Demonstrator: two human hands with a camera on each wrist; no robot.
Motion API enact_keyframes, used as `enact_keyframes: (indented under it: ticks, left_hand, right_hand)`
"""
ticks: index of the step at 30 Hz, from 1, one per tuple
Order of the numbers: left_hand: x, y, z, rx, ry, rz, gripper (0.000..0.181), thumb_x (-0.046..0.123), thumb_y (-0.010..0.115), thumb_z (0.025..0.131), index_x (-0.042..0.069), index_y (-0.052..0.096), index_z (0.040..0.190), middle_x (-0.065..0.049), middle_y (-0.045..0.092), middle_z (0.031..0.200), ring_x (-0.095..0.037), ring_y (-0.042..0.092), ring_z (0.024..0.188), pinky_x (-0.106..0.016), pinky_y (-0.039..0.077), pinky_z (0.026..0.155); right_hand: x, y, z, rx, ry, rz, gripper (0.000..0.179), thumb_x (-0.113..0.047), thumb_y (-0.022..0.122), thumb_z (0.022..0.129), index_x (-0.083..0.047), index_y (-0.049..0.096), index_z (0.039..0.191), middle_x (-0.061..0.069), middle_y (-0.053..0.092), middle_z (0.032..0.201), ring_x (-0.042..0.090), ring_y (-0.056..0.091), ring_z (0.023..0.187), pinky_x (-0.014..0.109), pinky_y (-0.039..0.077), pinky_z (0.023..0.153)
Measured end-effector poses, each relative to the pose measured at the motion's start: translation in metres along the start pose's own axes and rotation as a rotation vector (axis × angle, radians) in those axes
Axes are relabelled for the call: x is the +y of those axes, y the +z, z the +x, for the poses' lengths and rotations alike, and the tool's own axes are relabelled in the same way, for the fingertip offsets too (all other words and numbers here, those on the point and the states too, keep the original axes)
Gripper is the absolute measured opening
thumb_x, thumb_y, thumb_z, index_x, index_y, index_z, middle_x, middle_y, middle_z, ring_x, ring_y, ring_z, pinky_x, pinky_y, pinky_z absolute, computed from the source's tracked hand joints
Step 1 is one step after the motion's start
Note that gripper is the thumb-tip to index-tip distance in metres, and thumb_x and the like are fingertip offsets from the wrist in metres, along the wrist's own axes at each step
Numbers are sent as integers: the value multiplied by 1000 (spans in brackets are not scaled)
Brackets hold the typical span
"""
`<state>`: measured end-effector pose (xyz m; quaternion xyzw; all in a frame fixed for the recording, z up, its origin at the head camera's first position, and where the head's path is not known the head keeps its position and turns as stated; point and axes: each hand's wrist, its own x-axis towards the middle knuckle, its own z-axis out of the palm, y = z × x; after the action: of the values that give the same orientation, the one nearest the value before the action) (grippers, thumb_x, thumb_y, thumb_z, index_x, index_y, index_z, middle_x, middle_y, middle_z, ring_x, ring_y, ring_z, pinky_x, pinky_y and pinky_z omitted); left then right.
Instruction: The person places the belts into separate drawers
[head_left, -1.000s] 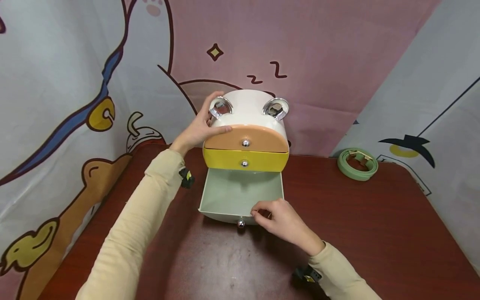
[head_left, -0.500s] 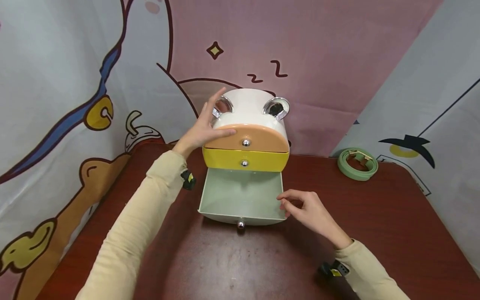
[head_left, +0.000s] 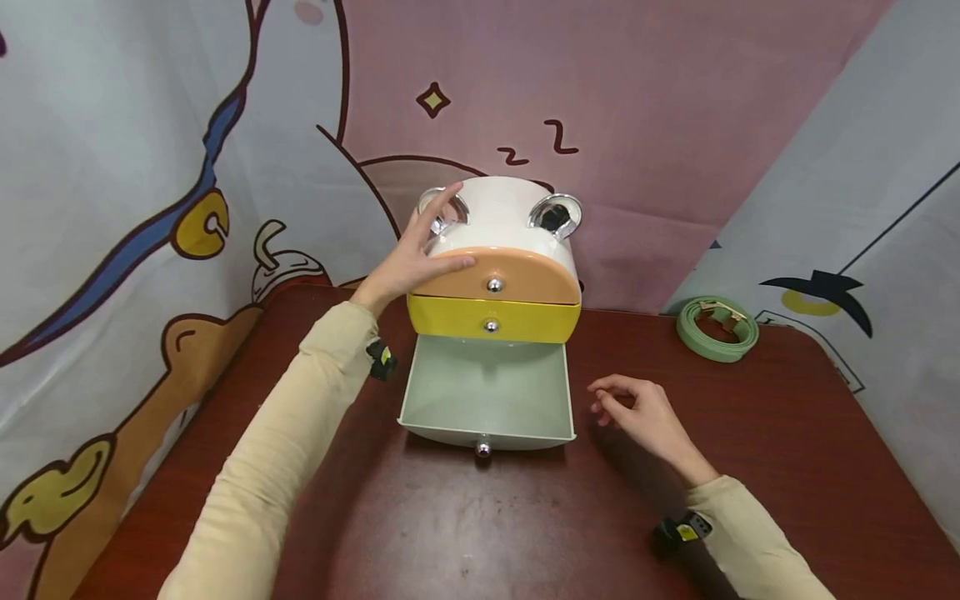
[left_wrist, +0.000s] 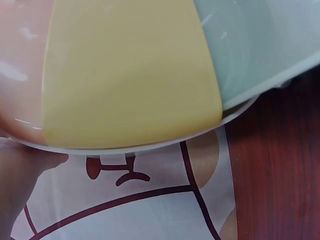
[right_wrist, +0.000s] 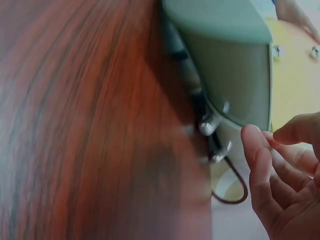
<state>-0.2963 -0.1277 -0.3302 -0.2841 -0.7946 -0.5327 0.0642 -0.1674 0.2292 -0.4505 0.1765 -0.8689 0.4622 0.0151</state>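
A small drawer cabinet with a white top (head_left: 504,221) and two shiny round eyes stands on the table in the head view. Its peach drawer (head_left: 525,275) and yellow drawer (head_left: 450,318) are closed. Below them the pale green drawer (head_left: 487,392) is pulled out, with nothing visible inside. My left hand (head_left: 408,267) rests on the cabinet's upper left, thumb along the peach front and straight fingers up by the left eye. My right hand (head_left: 645,417), its fingers loosely bent and holding nothing, hovers just right of the green drawer.
A coiled green belt (head_left: 717,329) with a gold-coloured buckle lies at the table's back right. Cartoon-printed cloth (head_left: 637,125) hangs behind and beside the dark red table (head_left: 465,533). A silver knob (head_left: 483,450) sticks out from the green drawer's front.
My right hand has moved from over the green drawer's front edge to the right, off the drawer. My left hand stays on the cabinet, its fingers now straighter and further over the eye.
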Motion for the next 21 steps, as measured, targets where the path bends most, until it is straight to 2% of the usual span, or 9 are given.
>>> enact_keyframes:
  ticks: [2,7,11,15,18,21]
  left_hand:
    - [-1,0,-2,4,-5,9,96,22,80,81,48,18,151,-2,1,159,-14,6,142,-49,18,111]
    - [-2,2,-5,19,-29,21,103,25,80,81,53,8,150,-2,-7,160,-16,-4,143,-48,18,111]
    - [0,3,-7,35,-36,0,108,20,79,82,48,1,152,3,-8,160,-16,-4,144,-49,17,111]
    - [11,5,-11,47,-11,-44,112,12,78,82,31,-5,155,-1,-6,160,-18,3,144,-50,13,112]
    - [17,5,-14,48,9,-87,111,12,78,82,24,-5,156,-6,-3,160,-20,11,144,-47,13,113]
    - [9,6,-13,53,24,-119,111,14,78,82,26,-4,155,-8,3,159,-22,21,141,-41,20,112]
  right_hand:
    - [5,-4,-1,10,7,-16,16,5,57,92,2,68,103,13,67,77,31,64,60,31,52,52]
    - [16,-17,-3,31,27,-66,17,4,57,92,3,67,105,12,68,77,27,65,60,30,51,51]
    - [24,-30,-6,50,45,-94,17,2,56,93,4,66,106,13,68,78,26,66,60,29,51,51]
    - [33,-46,-6,74,49,-117,17,0,56,95,5,66,107,15,69,80,26,66,61,29,51,52]
    - [40,-59,-6,93,56,-141,18,-2,55,96,4,65,109,17,69,81,25,66,62,29,52,52]
    - [48,-71,-5,116,70,-176,19,-5,53,97,3,65,111,18,69,85,24,66,63,29,51,52]
